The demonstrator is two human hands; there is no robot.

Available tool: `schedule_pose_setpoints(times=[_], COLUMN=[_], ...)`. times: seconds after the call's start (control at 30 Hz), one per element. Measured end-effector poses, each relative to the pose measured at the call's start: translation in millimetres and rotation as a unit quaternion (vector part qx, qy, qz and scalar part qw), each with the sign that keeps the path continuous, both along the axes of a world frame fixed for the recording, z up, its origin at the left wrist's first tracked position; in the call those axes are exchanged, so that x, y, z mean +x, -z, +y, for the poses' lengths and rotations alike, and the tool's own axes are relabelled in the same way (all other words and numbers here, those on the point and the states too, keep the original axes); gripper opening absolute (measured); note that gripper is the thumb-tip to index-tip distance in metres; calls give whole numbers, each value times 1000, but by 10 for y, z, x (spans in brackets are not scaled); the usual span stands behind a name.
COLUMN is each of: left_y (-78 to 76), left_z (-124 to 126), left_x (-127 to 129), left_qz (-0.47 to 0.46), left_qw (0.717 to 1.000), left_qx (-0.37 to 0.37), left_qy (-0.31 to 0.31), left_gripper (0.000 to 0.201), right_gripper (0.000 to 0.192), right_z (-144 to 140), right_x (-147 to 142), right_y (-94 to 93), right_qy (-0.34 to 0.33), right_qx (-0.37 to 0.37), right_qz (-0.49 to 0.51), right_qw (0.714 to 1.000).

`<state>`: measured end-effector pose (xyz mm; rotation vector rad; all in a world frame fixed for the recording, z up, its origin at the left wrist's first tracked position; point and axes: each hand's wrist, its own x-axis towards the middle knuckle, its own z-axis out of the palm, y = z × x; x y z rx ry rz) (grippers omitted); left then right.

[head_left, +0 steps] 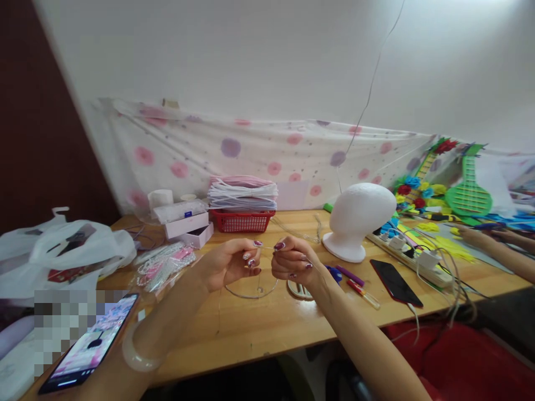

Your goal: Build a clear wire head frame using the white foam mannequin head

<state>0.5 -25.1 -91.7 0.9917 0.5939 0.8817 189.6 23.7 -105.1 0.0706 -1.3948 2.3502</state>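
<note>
A thin wire or thread [268, 248] stretches between my two hands over the wooden table. My left hand [234, 264] pinches it between thumb and forefinger, the other fingers curled loosely. My right hand [296, 260] is closed around the other end of the strand, fingers folded in. Below and between the hands shows the lower curve of a thin wire hoop [251, 297]. Its upper part is hidden by the hands, and I cannot tell whether it hangs or lies on the table. A fine strand [218, 314] dangles under my left hand.
A white foam head [361, 217], a red basket [242, 221], white boxes [186, 227] and bagged beads [165, 267] stand around. Right are a black phone [396, 282], a screwdriver [363, 293] and a power strip [412, 259]. Another person's hands [470, 238] work farther right.
</note>
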Motion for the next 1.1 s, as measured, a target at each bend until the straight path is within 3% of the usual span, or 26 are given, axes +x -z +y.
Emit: schedule_pose_setpoints(times=[0.17,0.6,0.83,1.1], left_y=[18,35,66,-50], left_z=[-23,-66,-34,98], left_x=[-43,-156,-301,-169], left_qz=[-33,-106,-37,-6], left_qw=[999,993,998,999], left_qx=[-19,-48,-57,-24], left_qy=[7,16,19,31], left_gripper=[36,35,19,17], right_gripper=[58,61,62,64], right_z=[-41,-190,-152,-146], right_x=[49,-18,62,-49], right_y=[34,73,67,69], right_qy=[13,158,170,154], right_qx=[-23,-99,-90,-79], right_qz=[37,200,167,142], right_qw=[999,962,967,975])
